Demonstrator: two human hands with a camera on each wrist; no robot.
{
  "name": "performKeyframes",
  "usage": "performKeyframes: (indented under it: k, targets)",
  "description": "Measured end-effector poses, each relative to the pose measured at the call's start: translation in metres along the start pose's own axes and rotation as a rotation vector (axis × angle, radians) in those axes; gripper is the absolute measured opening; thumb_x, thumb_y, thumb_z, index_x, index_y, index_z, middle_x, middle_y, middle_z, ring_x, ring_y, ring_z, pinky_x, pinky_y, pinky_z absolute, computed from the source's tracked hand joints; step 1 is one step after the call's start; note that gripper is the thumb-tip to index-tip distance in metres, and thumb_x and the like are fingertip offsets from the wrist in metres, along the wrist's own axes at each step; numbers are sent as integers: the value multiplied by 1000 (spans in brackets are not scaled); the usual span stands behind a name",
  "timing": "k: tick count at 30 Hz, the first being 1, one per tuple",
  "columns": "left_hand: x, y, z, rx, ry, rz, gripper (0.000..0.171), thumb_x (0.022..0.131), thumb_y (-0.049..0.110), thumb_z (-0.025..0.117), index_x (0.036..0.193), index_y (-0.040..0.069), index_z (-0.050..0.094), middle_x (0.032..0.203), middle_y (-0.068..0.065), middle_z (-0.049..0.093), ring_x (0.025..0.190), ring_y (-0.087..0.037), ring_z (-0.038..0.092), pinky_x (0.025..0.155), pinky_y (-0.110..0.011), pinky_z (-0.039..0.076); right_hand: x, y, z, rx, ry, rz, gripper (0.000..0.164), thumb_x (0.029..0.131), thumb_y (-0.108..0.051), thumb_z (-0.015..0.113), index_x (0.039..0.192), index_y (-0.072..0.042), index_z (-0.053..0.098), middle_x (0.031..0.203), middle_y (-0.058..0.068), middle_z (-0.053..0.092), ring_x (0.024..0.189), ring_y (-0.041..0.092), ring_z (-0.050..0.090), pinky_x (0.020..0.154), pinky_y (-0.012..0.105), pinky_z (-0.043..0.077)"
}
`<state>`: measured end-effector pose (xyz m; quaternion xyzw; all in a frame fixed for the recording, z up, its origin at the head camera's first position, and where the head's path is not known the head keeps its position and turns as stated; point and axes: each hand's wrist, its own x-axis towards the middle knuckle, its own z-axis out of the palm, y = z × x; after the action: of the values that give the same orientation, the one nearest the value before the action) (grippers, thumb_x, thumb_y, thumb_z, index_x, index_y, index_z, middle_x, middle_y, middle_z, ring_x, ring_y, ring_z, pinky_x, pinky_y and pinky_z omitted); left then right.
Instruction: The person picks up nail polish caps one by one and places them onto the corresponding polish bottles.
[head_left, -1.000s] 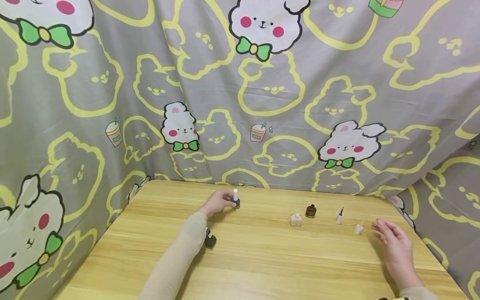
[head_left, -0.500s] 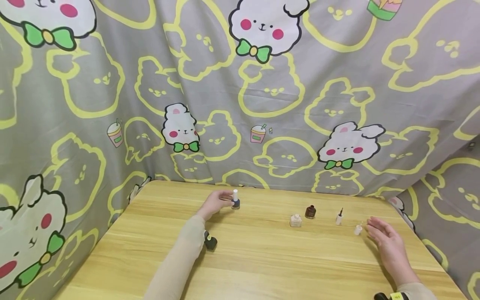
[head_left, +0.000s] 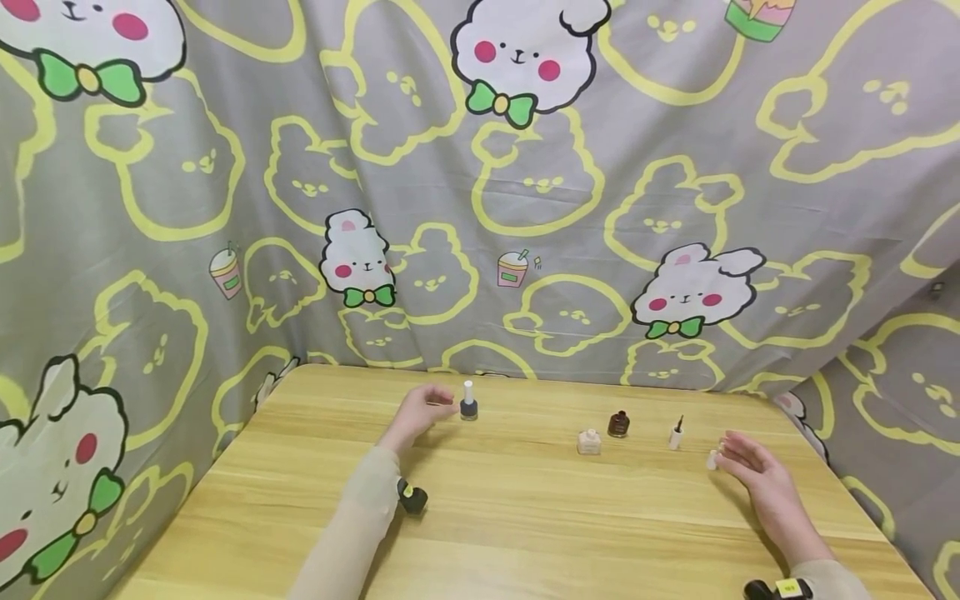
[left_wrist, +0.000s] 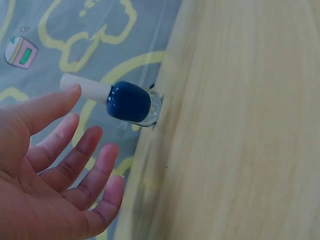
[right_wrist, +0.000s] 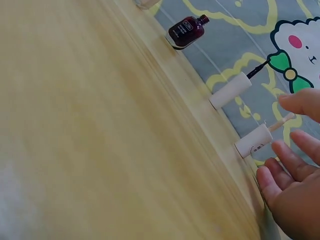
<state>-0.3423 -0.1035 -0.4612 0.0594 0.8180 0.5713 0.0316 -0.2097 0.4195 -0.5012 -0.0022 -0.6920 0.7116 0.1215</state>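
L-hand grip [head_left: 415, 417] & R-hand grip [head_left: 772, 492] both slack, nothing held

L: thumb spread from relaxed fingers, just beside blue btl [head_left: 468, 409], which stands at lower middle of head frame; contact, can't tell. R: same slack curve, wide gap, thumb & fingers about pale-brush cap [right_wrist: 254, 141], lower R of head frame; contact unclear there too.

Placement: dark-brush cap [head_left: 677, 438] & pale-brush cap both stand on closed ends, prob. to keep wet bristles off surface [head_left: 487, 517]. Pale btl [head_left: 588, 443] & dark-red btl [head_left: 618, 426], R of centre, are uncapped, upright, prob. so polish won't spill.

Orientation: blue btl's long axis approx. vert., white cap [head_left: 468, 391] on top, pointing up; looks sideways in L wrist view, prob. just camera tilt. Both brushes point up, axes near vert., dark one leaning slightly R in head view.
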Motion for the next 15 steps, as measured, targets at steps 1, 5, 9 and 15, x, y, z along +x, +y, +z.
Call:
performKeyframes:
  k: [1, 5, 9, 15]
  targets:
    - [-2, 1, 0, 7, 1, 0, 33, 83, 16, 76, 109, 0, 64, 109, -12, 68, 100, -22, 61, 83, -34, 50, 0, 0, 0, -24, 3, 12, 44, 92, -1, 62, 129, -23, 54, 106, -28, 64, 96, -13, 58, 81, 1, 42]
    - [-9, 8, 0, 29, -19, 31, 30, 83, 17, 77, 106, 1, 66, 105, -10, 69, 98, -21, 62, 81, -33, 50, 1, -3, -1, -136, 3, 68, 44, 92, -7, 65, 133, -20, 52, 102, -31, 62, 94, -15, 55, 79, 1, 41]
    - [-14, 14, 4, 63, -52, 77, 29, 82, 18, 78, 103, 0, 67, 102, -10, 70, 97, -21, 63, 82, -31, 51, 3, -6, -1, -280, -2, 143, 46, 92, -17, 68, 134, -15, 51, 98, -36, 58, 91, -19, 53, 77, 2, 40]
    - [-20, 25, 14, 76, -110, 117, 28, 84, 18, 76, 104, 1, 67, 105, -12, 69, 97, -22, 64, 84, -33, 52, 5, -10, 1, -449, -8, 234, 69, 91, -33, 69, 141, 5, 39, 92, -40, 51, 87, -22, 47, 76, 4, 37]
